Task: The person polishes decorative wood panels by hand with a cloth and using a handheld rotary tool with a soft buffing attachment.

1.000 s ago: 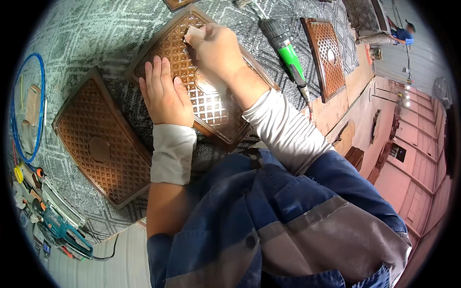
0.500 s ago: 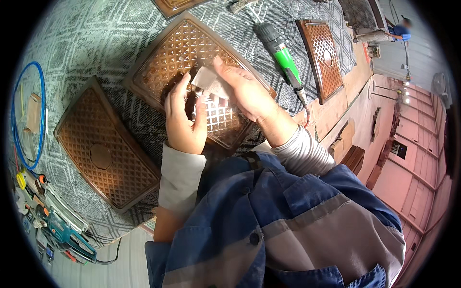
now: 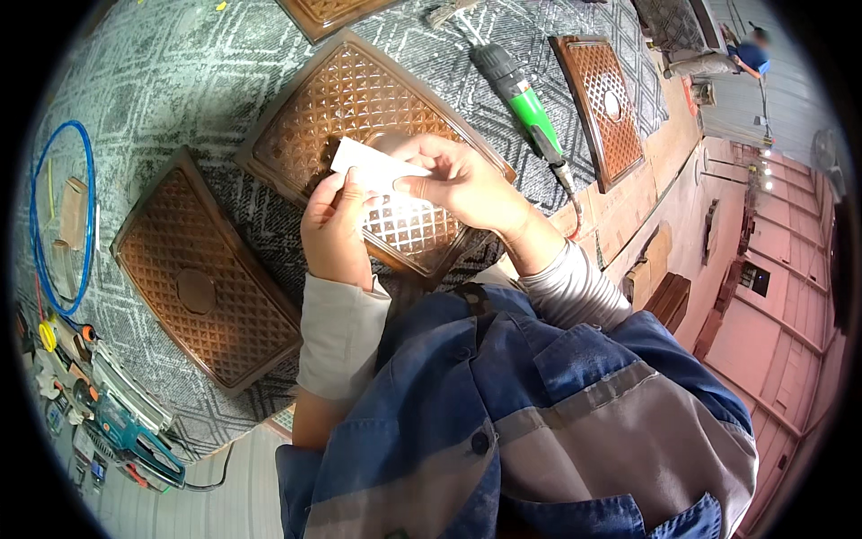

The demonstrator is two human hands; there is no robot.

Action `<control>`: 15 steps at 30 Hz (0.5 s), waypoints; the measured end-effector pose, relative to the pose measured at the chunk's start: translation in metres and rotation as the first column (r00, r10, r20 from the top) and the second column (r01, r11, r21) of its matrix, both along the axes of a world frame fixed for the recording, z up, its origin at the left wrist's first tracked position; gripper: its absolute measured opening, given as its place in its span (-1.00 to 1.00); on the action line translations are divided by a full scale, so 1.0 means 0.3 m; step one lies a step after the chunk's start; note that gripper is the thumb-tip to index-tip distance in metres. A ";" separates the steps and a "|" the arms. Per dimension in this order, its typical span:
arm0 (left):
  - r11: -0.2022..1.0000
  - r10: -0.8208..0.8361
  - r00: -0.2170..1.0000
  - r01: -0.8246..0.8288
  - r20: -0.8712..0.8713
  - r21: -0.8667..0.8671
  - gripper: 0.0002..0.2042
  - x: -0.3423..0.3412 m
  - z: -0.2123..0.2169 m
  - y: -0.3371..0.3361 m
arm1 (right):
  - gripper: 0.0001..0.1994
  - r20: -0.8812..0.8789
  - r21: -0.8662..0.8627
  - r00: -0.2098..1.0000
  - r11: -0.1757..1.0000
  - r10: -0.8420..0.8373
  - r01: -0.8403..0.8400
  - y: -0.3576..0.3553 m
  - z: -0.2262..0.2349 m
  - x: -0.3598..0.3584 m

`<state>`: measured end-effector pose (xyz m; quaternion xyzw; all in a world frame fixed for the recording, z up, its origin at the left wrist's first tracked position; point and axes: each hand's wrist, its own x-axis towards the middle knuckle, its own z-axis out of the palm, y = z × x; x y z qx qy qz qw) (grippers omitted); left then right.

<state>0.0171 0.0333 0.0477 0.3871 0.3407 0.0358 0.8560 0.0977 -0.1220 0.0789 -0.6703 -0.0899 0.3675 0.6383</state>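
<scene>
Between my two hands is a small folded piece of pale paper (image 3: 370, 167). My left hand (image 3: 338, 235) pinches its near side with the thumb on top. The fingers and thumb of my right hand (image 3: 471, 187) are closed on its right end. Both hands are held over a brown wooden panel (image 3: 346, 90) with a carved diamond lattice and a raised frame. Bright light glints off the near part of its lattice. The paper and my hands cover the middle of the panel.
A similar panel (image 3: 242, 269) with a round plain disc lies left, another (image 3: 602, 112) at the right. A green and black power tool (image 3: 530, 108) lies beyond my right hand. At the left are a blue hose (image 3: 36, 216) and a teal power tool (image 3: 135, 440). A person (image 3: 752, 56) is far right.
My hands have turned the paper so its pale face shows more. The left fingers, apart before, now pinch it, and the right fingers have curled in around its end.
</scene>
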 end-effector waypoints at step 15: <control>0.961 0.074 0.992 -0.043 0.103 -0.275 -0.82 -0.017 0.032 -0.054 | -0.92 -0.408 0.179 0.883 0.927 -0.234 0.328 0.013 0.001 -0.056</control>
